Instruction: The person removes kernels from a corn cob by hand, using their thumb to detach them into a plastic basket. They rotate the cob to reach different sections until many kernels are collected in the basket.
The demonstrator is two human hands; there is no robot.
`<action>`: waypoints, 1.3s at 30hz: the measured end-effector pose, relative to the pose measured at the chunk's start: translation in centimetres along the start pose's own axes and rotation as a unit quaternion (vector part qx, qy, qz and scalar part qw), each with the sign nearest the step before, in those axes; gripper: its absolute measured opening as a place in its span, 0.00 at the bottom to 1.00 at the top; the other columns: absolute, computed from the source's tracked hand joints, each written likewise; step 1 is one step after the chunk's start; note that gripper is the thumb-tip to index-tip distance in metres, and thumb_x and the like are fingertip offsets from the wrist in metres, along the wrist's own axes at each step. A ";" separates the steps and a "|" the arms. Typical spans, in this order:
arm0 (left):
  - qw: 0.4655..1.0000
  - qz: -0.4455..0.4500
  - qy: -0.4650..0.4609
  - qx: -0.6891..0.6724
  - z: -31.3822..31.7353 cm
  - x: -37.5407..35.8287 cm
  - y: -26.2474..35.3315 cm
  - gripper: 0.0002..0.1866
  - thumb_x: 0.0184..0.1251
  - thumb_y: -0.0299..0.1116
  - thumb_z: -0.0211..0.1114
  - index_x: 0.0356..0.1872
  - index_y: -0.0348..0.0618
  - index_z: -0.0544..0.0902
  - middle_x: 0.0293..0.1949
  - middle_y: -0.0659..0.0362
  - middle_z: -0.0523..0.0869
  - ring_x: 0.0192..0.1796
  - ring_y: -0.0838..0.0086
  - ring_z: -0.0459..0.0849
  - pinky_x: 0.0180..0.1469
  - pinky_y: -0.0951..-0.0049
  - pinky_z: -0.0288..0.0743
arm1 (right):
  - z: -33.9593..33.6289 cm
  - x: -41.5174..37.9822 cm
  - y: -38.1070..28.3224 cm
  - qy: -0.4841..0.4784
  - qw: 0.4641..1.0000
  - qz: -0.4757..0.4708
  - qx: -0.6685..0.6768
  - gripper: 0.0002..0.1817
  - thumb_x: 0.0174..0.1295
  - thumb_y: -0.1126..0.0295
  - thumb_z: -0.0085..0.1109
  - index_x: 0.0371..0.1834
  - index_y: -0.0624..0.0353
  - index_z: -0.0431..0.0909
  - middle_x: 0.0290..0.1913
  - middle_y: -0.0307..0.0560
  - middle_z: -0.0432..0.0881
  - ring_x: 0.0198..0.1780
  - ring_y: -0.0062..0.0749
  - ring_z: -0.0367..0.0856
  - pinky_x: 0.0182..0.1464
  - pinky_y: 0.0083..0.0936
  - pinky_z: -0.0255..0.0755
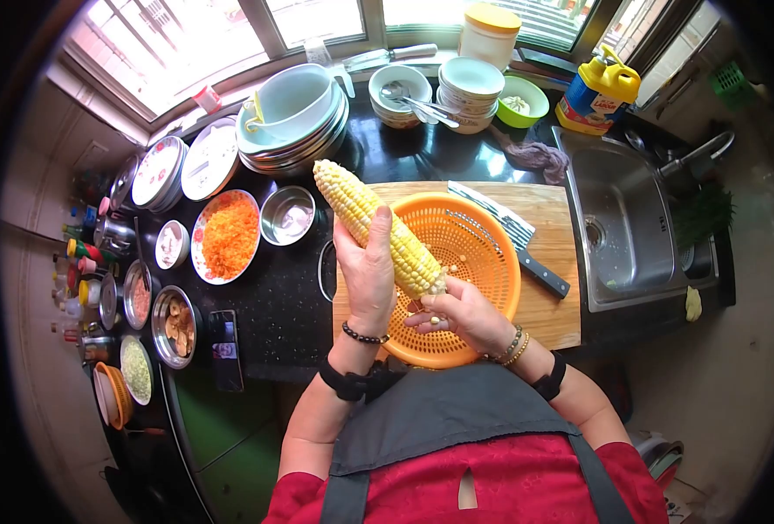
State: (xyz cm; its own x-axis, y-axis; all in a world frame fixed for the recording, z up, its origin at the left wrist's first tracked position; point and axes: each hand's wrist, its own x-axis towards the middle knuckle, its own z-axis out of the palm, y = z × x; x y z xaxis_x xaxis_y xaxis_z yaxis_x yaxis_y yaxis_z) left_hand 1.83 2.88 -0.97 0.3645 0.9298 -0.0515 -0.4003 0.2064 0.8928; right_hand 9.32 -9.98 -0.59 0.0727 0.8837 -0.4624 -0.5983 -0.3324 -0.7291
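A yellow ear of corn point(378, 229) is held at a slant above an orange colander point(491, 297). My left hand point(368, 271) is wrapped round its middle. At its lower end, the fingers of my right hand point(461, 316) are closed on the corn's tip, where some kernels are gone. A few loose kernels lie by my right fingers and in the colander. The colander rests on a wooden cutting board point(557, 227). A cleaver with a black handle point(542, 274) lies on the board, partly behind the colander's rim.
Stacked bowls and plates point(291, 144) line the window side. On the left are a plate of shredded orange food point(228, 237), several small bowls and a phone point(226, 349). To the right are a metal sink point(627, 227) and a yellow-capped jug point(598, 94).
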 end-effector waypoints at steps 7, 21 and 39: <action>0.999 0.024 0.016 0.017 0.6 -0.6 -0.1 0.19 0.65 0.38 0.62 0.47 0.37 0.67 0.39 0.61 0.74 0.39 0.81 0.74 0.42 0.79 0.72 | -0.2 0.2 0.1 0.010 1.000 0.009 -0.023 0.14 0.64 0.65 0.50 0.49 0.62 0.69 0.40 0.42 0.77 0.41 0.26 0.81 0.43 0.21 0.76; 1.000 0.006 0.014 0.007 0.3 0.0 -0.1 0.18 0.65 0.38 0.61 0.46 0.37 0.68 0.38 0.61 0.75 0.38 0.80 0.75 0.41 0.79 0.73 | -0.5 -0.1 0.5 -0.006 0.999 -0.023 -0.026 0.13 0.63 0.70 0.47 0.49 0.63 0.69 0.41 0.43 0.77 0.42 0.26 0.81 0.44 0.20 0.76; 0.999 -0.016 0.028 -0.011 0.1 0.1 -0.4 0.18 0.68 0.39 0.56 0.49 0.37 0.66 0.41 0.58 0.75 0.42 0.77 0.76 0.46 0.75 0.73 | -0.4 0.1 0.3 0.010 1.000 -0.003 0.027 0.14 0.62 0.71 0.49 0.50 0.63 0.69 0.41 0.44 0.77 0.40 0.26 0.81 0.40 0.20 0.77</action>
State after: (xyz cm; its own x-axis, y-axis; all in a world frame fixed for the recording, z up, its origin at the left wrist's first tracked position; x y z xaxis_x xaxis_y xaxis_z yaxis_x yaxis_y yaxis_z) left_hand 2.11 2.82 -1.32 0.3305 0.9380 -0.1047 -0.4073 0.2418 0.8807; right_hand 9.44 -10.09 -1.04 0.0915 0.8783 -0.4692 -0.6408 -0.3087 -0.7029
